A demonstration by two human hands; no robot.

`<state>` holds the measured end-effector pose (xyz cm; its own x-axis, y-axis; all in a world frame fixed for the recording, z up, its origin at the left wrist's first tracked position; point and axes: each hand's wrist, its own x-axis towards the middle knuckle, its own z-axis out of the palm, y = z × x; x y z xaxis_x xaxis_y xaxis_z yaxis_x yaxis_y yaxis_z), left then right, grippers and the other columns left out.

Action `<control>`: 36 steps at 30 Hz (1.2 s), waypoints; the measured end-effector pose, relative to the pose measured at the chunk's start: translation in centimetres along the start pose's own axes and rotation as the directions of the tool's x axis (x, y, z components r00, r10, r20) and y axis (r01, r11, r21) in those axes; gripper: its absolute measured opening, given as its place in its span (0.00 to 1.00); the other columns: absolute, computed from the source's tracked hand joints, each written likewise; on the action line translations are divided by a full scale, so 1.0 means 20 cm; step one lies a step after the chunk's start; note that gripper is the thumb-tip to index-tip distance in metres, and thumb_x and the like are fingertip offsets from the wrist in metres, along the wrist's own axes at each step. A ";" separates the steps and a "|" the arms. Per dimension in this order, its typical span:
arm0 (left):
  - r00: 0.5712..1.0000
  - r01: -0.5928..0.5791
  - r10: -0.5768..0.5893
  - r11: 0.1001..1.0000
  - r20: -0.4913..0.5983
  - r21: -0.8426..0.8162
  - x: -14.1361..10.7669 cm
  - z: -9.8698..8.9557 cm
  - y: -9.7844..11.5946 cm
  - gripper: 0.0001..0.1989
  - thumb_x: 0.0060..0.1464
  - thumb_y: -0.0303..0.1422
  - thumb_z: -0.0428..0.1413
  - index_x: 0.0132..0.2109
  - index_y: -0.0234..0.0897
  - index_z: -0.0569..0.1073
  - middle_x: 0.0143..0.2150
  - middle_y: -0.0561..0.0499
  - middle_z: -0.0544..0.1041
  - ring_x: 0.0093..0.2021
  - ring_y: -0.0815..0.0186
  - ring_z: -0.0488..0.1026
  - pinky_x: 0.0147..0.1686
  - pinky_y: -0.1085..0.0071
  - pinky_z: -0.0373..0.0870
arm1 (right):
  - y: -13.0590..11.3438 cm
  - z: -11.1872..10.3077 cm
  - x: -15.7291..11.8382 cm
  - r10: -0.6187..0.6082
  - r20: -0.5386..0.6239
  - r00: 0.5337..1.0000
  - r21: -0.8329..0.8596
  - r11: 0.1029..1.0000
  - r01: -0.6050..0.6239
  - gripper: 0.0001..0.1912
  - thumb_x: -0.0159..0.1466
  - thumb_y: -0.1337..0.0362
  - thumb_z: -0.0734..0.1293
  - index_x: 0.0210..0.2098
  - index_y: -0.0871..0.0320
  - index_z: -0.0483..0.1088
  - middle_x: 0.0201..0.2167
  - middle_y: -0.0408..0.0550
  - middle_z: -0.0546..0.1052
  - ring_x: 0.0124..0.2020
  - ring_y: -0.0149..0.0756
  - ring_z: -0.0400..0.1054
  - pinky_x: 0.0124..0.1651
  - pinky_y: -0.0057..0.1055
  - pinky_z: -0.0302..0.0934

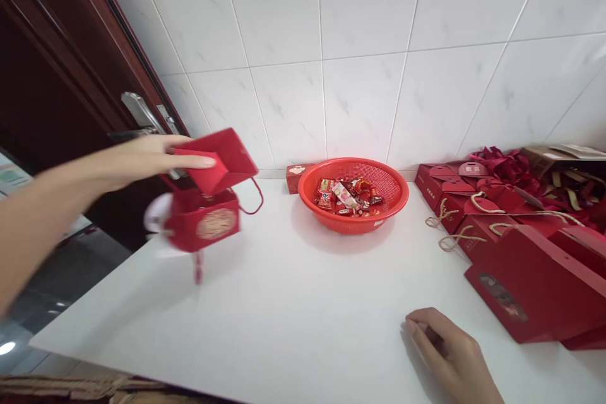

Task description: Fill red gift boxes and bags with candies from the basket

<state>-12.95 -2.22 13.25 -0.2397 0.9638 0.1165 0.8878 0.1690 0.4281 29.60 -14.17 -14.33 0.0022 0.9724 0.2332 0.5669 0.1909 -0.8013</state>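
Observation:
My left hand (161, 158) grips the raised lid of a red gift box (208, 218) with a gold emblem, a looped cord and a hanging tassel. The box hangs above the left part of the white table and looks blurred. My right hand (447, 350) rests near the table's front right, fingers curled together; whether anything is inside them is hidden. A red plastic basket (398, 192) holding wrapped candies (348, 196) stands near the wall, between and beyond my hands.
Behind the basket's left side sits a small red box (293, 180). Several red gift boxes (540, 284) with rope handles crowd the right side, near dark red ribbons (495, 164). A dark wooden door (61, 69) with a metal handle stands left. White table (265, 309) lies in front.

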 end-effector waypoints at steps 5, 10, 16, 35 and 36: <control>0.964 -0.062 0.119 0.970 0.238 -0.236 0.14 0.17 0.17 0.46 0.40 0.58 0.66 0.60 0.32 0.71 0.47 0.47 0.82 0.42 0.60 0.74 0.36 0.71 0.68 | -0.09 -0.10 0.10 -0.115 0.118 0.986 -0.006 0.993 0.116 0.15 0.70 0.53 0.60 0.35 0.53 0.73 0.32 0.46 0.76 0.26 0.33 0.67 0.26 0.28 0.60; 0.940 -0.108 0.196 0.947 0.280 -0.303 0.20 0.29 0.30 0.36 0.38 0.54 0.68 0.52 0.39 0.76 0.51 0.47 0.81 0.51 0.54 0.74 0.46 0.65 0.71 | -0.25 -0.20 0.33 -0.211 0.252 0.945 -0.016 0.975 0.222 0.15 0.70 0.53 0.61 0.37 0.55 0.73 0.32 0.48 0.77 0.27 0.33 0.68 0.31 0.30 0.64; 0.788 -0.327 0.574 0.694 0.220 -0.641 0.14 0.49 0.38 0.37 0.40 0.47 0.70 0.56 0.42 0.70 0.57 0.47 0.76 0.57 0.53 0.73 0.54 0.62 0.71 | -0.42 -0.16 0.72 -0.163 0.293 0.942 0.461 0.887 0.010 0.23 0.67 0.43 0.62 0.45 0.57 0.70 0.40 0.51 0.77 0.25 0.30 0.70 0.28 0.29 0.65; 0.498 -0.596 0.866 0.372 0.036 -0.711 -0.16 0.89 0.37 0.08 0.49 0.34 0.65 0.35 0.38 0.75 0.50 0.44 0.78 0.53 0.56 0.74 0.57 0.57 0.68 | -0.48 -0.20 0.88 -0.254 0.556 0.792 0.414 0.910 0.001 0.20 0.61 0.57 0.71 0.50 0.60 0.74 0.44 0.50 0.77 0.40 0.36 0.71 0.41 0.33 0.69; 0.493 -0.577 0.868 0.383 0.067 -0.721 -0.16 0.90 0.36 0.08 0.50 0.35 0.64 0.37 0.38 0.75 0.48 0.45 0.79 0.51 0.57 0.75 0.55 0.58 0.70 | -0.46 -0.18 0.88 -0.250 0.537 0.805 0.364 0.930 0.046 0.18 0.62 0.58 0.70 0.48 0.61 0.74 0.43 0.51 0.78 0.40 0.37 0.71 0.41 0.34 0.69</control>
<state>1.29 -0.41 -0.17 0.6782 0.6354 0.3691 0.1955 -0.6402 0.7429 27.41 0.71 -0.78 -0.5827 0.8075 0.0923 0.2281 0.2715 -0.9350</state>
